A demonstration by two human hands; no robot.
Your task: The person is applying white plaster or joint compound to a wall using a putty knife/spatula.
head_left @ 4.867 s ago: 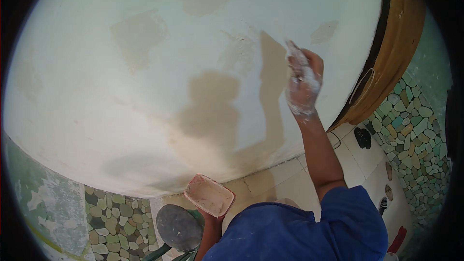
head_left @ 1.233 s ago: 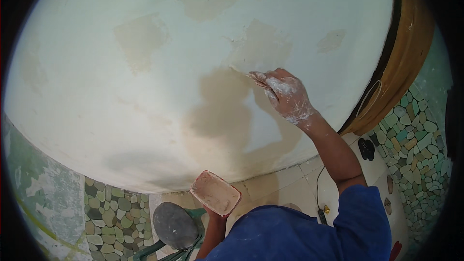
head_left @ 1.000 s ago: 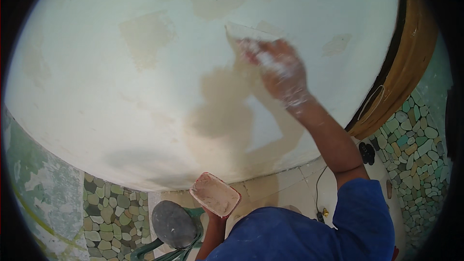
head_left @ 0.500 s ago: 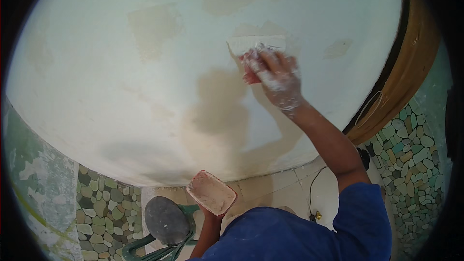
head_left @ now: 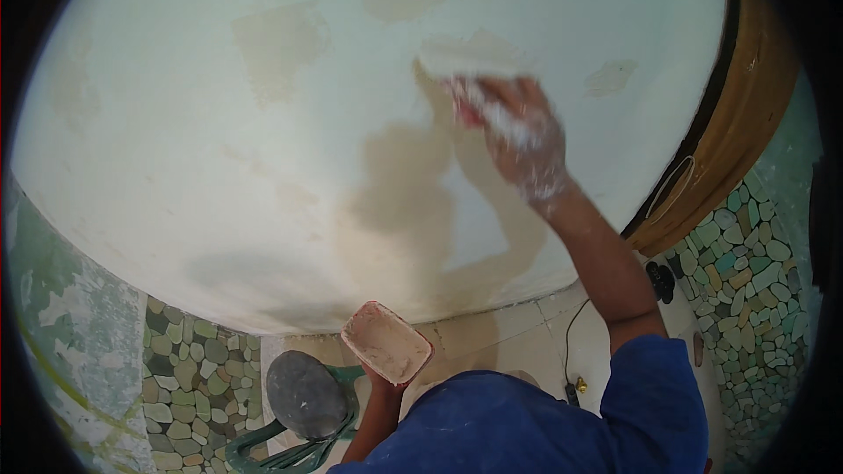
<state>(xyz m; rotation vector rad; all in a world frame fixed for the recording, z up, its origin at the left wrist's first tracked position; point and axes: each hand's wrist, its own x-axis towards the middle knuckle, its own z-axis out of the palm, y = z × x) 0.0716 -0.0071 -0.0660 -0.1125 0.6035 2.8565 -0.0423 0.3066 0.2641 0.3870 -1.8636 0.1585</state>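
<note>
My right hand (head_left: 518,132), smeared with white paste and blurred by motion, grips a putty knife with a red grip and a wide pale blade (head_left: 470,63). The blade is against the white wall (head_left: 202,149), over a beige patch near its upper middle; other beige patches dot the surface. My forearm reaches up from the lower right, casting a shadow on the wall. Low in the middle, my left hand (head_left: 380,377) holds a rectangular red-rimmed tub (head_left: 385,333) of pale beige putty, its fingers mostly hidden under it.
A brown curved band (head_left: 742,118) edges the wall's right. Below, a dark grey rounded object (head_left: 307,395) sits on a green frame (head_left: 255,446) at lower left. Pebble flooring (head_left: 193,386) flanks beige tiles with a cable, a small brass-coloured object (head_left: 580,384) and black footwear (head_left: 660,283).
The right hand moved from the right side to mid-wall with the knife, and a beige patch there has grown. In the last half second it shifted slightly up. The tub stayed low.
</note>
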